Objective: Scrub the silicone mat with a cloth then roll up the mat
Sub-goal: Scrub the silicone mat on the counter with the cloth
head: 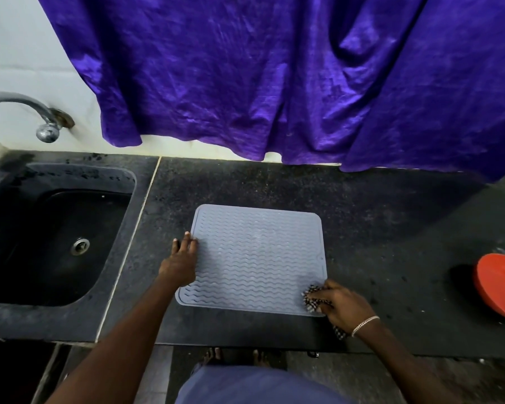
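A grey silicone mat (254,258) with wavy ridges lies flat on the dark stone counter. My left hand (181,260) rests flat on the mat's left edge, fingers spread, holding nothing. My right hand (340,306) is at the mat's near right corner, closed around a bunched black-and-white checked cloth (311,298) that presses on the mat. Part of the cloth sticks out under my wrist by the counter's front edge.
A black sink (21,217) with a steel drain is set into the counter at the left, under a chrome tap (45,123). A red bowl (499,287) sits at the right edge. A purple curtain (274,83) hangs over the back wall.
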A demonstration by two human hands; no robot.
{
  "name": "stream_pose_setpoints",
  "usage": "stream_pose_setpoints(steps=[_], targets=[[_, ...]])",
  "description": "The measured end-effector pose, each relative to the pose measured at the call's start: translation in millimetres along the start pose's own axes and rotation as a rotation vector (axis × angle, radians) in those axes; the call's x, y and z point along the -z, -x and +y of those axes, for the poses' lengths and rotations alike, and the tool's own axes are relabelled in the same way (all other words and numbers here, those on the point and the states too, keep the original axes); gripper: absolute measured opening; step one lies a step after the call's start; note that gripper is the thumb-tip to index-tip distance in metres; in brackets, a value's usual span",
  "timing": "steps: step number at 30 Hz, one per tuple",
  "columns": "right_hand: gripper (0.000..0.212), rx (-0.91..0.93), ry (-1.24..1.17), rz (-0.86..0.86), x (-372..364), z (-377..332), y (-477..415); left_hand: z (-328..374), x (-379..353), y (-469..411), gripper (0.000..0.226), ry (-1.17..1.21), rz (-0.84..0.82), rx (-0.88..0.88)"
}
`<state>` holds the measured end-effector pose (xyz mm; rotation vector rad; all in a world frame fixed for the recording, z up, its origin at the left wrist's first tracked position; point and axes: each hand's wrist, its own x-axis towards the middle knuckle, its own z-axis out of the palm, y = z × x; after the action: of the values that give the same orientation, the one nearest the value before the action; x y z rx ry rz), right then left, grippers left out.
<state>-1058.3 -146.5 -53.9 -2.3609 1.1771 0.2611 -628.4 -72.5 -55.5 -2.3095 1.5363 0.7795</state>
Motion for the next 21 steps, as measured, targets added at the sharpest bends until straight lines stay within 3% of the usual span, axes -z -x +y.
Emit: stream_pose_setpoints(steps=[8,17,21], targets=[[0.047,0.127,-0.089,0.000,-15,-73,-37,1,2,1,0.097,0.006,0.007,0.002],[0.045,-0.005,-0.061,-0.007,-13,-30,-17,-1,1,2,0.100,0.016,0.004,-0.001],[0.046,0.063,-0.039,-0.005,-11,-45,-22,-1,0,1,0.101,0.017,0.010,-0.007]])
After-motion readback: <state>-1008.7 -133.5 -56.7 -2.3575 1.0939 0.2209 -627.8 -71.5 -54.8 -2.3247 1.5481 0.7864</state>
